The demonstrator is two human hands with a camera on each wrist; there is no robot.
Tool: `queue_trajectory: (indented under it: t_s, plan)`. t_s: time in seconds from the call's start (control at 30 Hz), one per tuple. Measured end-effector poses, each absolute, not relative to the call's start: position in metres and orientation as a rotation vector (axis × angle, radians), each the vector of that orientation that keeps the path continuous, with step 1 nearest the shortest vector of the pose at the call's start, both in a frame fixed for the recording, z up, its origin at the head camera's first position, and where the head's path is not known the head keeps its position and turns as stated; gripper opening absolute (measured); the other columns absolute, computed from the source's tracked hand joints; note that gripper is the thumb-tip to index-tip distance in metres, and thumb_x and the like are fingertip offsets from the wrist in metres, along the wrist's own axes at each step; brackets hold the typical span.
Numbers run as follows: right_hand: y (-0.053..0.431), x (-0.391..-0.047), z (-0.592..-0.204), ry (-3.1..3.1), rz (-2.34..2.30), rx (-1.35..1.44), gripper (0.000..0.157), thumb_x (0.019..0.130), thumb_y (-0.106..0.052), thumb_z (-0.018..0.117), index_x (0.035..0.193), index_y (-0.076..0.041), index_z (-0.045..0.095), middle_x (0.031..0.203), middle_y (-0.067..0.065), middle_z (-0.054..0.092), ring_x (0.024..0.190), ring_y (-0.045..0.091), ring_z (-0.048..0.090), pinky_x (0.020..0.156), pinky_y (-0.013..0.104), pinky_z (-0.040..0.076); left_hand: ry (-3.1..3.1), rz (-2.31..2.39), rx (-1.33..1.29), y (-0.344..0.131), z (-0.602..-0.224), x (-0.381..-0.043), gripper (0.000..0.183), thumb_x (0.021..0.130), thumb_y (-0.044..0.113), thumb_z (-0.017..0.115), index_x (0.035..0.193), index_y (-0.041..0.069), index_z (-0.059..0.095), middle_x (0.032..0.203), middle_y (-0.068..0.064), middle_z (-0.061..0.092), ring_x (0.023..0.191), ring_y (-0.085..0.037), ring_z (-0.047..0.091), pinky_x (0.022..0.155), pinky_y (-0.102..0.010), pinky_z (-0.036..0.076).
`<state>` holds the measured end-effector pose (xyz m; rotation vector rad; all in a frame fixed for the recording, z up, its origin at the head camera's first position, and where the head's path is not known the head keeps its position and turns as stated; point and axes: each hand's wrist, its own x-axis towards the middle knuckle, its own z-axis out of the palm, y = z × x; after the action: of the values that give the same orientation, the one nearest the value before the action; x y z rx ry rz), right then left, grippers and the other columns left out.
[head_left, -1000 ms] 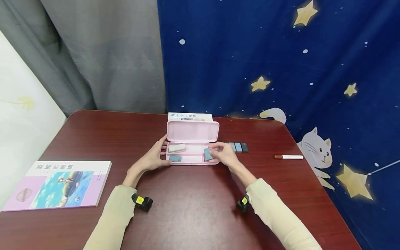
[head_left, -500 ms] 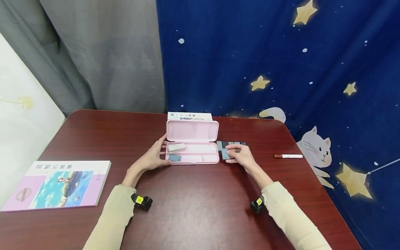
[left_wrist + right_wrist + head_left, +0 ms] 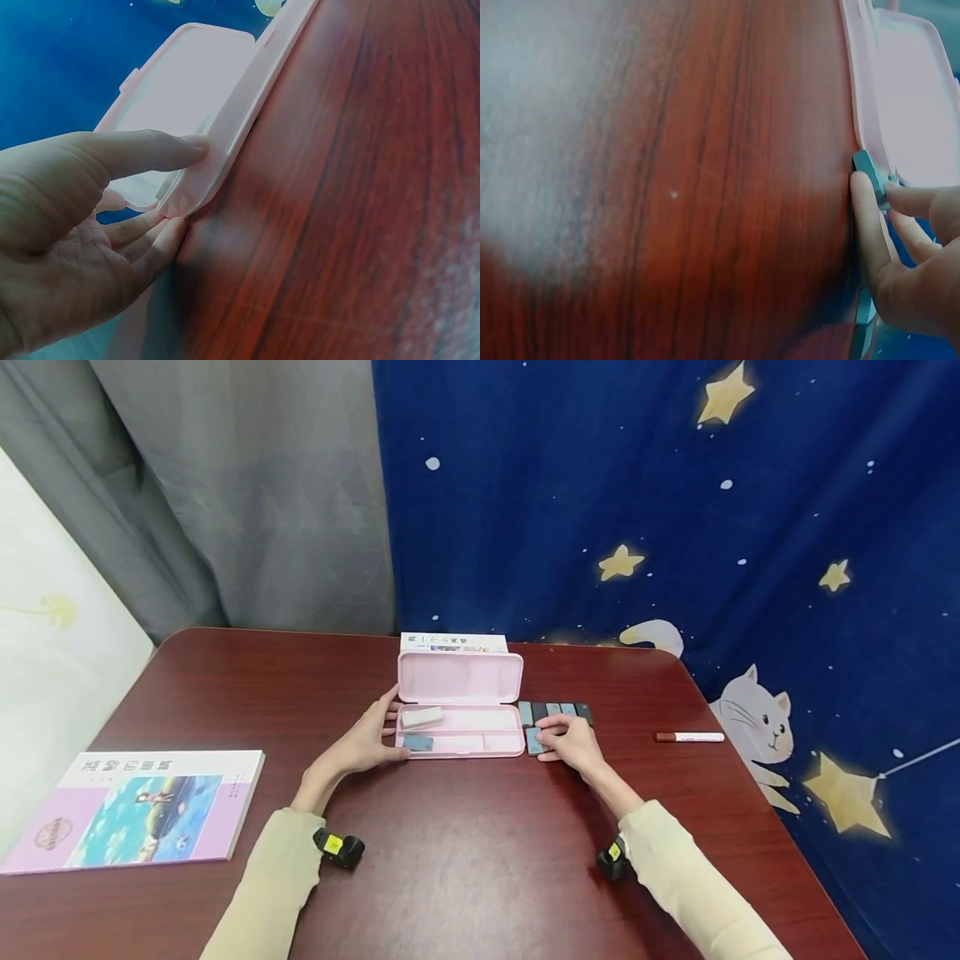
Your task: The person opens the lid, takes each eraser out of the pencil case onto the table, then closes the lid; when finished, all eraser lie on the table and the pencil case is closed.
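Note:
A pink pencil case (image 3: 459, 753) stands with its lid (image 3: 460, 677) raised. My left hand (image 3: 363, 739) holds its left end, thumb along the front side and fingers at the left corner in the left wrist view. A white block (image 3: 422, 718) lies in the case's back compartment, a small blue-grey block (image 3: 417, 742) in the front left one. My right hand (image 3: 573, 743) pinches another blue-grey block (image 3: 533, 742) between thumb and fingers, just right of the case. Behind it runs a row of similar blue and dark blocks (image 3: 525, 714). The right wrist view shows the pinched block (image 3: 869, 177) beside the case's end.
Behind the raised lid is a white printed box or book (image 3: 453, 642). A brown-capped white marker (image 3: 690, 737) lies on the right of the table. At the left lies a book (image 3: 150, 810) with a sea picture. Curtains hang behind the table's back edge.
My right hand has lifted the blue-grey block out of the case's front right compartment and moved it right, beside the case near the row. My left hand stays at the case's left end.

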<state>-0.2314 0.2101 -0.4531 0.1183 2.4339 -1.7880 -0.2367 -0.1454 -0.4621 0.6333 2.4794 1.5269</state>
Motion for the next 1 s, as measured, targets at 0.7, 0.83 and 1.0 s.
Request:
queue_trajectory:
  t_s: [0.7,0.83,1.0]
  plan:
    - [0.2061,-0.2326,-0.4591,2.666,-1.634,0.076,0.014,0.084,0.005,0.067,0.098,0.006,0.069,0.079,0.015,0.068,0.059,0.019,0.067,0.056,0.031,0.059,2.499,1.522,0.653,-0.1466,-0.4646,-0.2374,0.110,0.072,-0.004,0.080,0.153,0.000,0.006,0.135,-0.026,0.033,0.124,-0.039,0.039,0.102,-0.050,0.041]
    - [0.2056,-0.2336,-0.4593,2.661,-1.638,0.060,0.014,0.084,0.006,0.066,0.098,0.006,0.069,0.079,0.015,0.068,0.060,0.019,0.067,0.056,0.031,0.059,2.498,1.514,0.632,-0.1467,-0.4643,-0.2379,0.110,0.072,-0.004,0.080,0.153,0.001,0.006,0.136,-0.026,0.033,0.125,-0.038,0.038,0.103,-0.050,0.041]
    - [0.2081,-0.2336,-0.4595,2.649,-1.661,0.041,0.018,0.083,0.008,0.064,0.101,0.008,0.067,0.080,0.016,0.066,0.063,0.017,0.067,0.055,0.032,0.059,2.498,1.512,0.638,-0.1457,-0.4654,-0.2387,0.109,0.073,-0.004,0.080,0.152,-0.002,0.005,0.136,-0.028,0.033,0.125,-0.041,0.039,0.103,-0.050,0.040]
